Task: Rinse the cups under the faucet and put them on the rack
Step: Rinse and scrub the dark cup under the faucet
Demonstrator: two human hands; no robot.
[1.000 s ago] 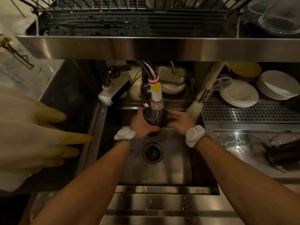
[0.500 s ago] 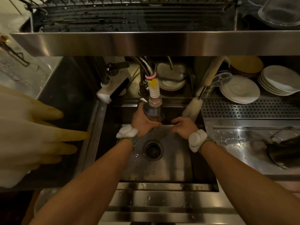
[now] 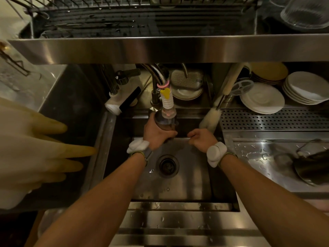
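Note:
My left hand (image 3: pixel 156 135) grips a clear glass cup (image 3: pixel 161 122) right under the faucet (image 3: pixel 167 104), whose white ribbed nozzle with a yellow tag reaches into the cup's mouth. Over the sink (image 3: pixel 187 175), my right hand (image 3: pixel 202 139) hangs just right of the cup with fingers loosely curled and nothing in it. The wire rack (image 3: pixel 124 22) runs across the top of the view above a steel shelf edge; a clear glass (image 3: pixel 306 13) lies at its right end.
Pale rubber gloves (image 3: pixel 32 150) hang close at the left. A white bottle brush (image 3: pixel 211 118) leans at the sink's back right. Stacked white plates (image 3: pixel 261 98) and a perforated drain board (image 3: pixel 274 118) lie to the right; a dark pan (image 3: pixel 313 168) sits on the right counter.
My right hand let go of the cup and drew back to the right. My left hand lifted the cup closer up to the faucet nozzle.

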